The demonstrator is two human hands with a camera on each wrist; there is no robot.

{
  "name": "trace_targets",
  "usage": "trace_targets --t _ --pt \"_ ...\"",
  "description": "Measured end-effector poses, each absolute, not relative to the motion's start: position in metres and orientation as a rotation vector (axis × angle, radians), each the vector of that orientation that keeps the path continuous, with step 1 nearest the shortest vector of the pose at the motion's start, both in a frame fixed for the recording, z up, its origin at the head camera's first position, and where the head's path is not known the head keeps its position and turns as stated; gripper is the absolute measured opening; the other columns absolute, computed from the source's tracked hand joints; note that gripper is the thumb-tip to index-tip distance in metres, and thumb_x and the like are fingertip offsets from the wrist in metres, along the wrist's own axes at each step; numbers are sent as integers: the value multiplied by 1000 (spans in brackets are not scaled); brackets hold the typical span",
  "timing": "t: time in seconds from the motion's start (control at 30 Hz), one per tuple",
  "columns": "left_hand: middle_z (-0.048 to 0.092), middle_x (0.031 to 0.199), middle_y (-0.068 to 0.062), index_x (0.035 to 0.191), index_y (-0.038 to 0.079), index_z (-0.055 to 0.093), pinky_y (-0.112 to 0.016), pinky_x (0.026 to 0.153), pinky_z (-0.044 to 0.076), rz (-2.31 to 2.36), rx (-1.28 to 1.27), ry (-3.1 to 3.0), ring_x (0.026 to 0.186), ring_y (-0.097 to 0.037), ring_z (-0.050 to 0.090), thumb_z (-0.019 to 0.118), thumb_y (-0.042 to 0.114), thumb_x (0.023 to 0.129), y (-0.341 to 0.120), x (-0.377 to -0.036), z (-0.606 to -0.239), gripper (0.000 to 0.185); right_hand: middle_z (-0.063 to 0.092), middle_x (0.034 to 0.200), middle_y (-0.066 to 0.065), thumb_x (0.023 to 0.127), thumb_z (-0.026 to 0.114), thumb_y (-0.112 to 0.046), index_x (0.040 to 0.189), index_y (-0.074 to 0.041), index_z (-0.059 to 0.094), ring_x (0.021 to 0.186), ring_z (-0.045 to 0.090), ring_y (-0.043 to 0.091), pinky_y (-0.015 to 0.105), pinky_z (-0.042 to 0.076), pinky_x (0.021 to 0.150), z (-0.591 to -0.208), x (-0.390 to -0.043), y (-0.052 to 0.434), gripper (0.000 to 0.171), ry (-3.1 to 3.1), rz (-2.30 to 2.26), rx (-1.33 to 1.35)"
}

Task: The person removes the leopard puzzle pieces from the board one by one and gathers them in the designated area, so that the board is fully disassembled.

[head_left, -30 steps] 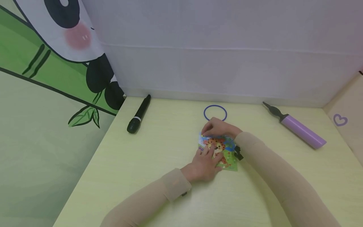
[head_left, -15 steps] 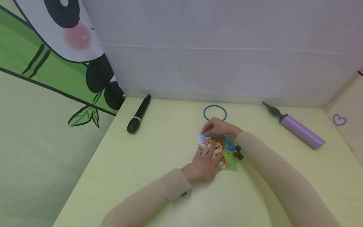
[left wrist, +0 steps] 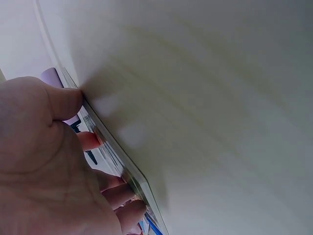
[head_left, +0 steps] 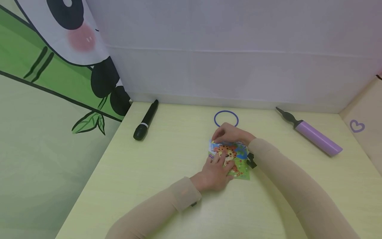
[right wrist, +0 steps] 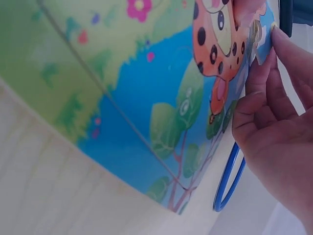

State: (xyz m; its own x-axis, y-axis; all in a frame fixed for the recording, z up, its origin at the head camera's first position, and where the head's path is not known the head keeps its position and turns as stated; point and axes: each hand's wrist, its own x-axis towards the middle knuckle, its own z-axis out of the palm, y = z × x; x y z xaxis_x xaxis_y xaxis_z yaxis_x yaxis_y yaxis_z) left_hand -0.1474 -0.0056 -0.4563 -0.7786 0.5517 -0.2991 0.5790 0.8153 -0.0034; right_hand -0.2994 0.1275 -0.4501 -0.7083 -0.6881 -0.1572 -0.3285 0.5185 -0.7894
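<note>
A flat picture puzzle (head_left: pixel 243 170) of a spotted leopard cub on green and blue lies on the table. My left hand (head_left: pixel 215 174) rests on its lower left part with fingers spread over the cub. From the left wrist view, the puzzle's thin edge (left wrist: pixel 128 167) runs beneath the fingers and thumb of that hand. At the upper left corner, my right hand (head_left: pixel 229 133) pinches a small blue and white puzzle piece (right wrist: pixel 265 35) between thumb and fingers. The right wrist view shows this piece tilted up from the board, with a gap beside it.
Just behind the right hand lies a blue ring (head_left: pixel 225 112). A black microphone (head_left: pixel 147 119) is at the back left of the table (head_left: pixel 167 159). At the back right rests a purple hand pump (head_left: pixel 317 136) with a black nozzle. A pale cloth wall (head_left: pixel 238 76) stands behind.
</note>
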Motion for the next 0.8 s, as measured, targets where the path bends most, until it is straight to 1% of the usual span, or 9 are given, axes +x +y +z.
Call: trace_targets --t 0.3,0.43,0.5,0.63,0.8 --pt "3 158 -12 154 31 17 -50 106 23 -129 862 2709 141 -32 11 28 54 99 -5 -147 -457 60 70 89 -1 88 68 -5 95 -8 75 83 64 17 34 49 79 -448 -300 129 10 2313 -1064 -841" --pt "1 158 -12 154 31 16 -50 106 22 -137 858 2701 141 -32 10 26 55 99 -5 -148 -458 61 70 88 -1 89 68 -7 96 -7 75 82 64 17 34 49 78 -447 -300 128 10 2317 -1066 -863" --pt "0 158 -12 154 31 15 -49 106 23 -141 860 2699 140 -31 12 26 56 99 -5 -149 -460 61 70 89 -1 89 68 -8 97 -7 74 83 64 18 35 49 79 -447 -300 129 10 2319 -1074 -860" --pt "1 159 -11 154 31 15 -48 105 23 -131 858 2695 139 -29 14 26 56 99 -5 -149 -461 62 70 91 -1 90 68 -11 98 -8 74 85 64 18 35 49 80 -447 -300 133 11 2330 -1094 -808" --pt "1 159 -11 154 30 14 -50 107 21 -112 845 2683 141 -30 11 27 55 99 -5 -148 -457 62 70 94 0 90 68 -14 99 -8 74 86 63 20 36 49 78 -447 -302 143 13 2341 -1132 -752"
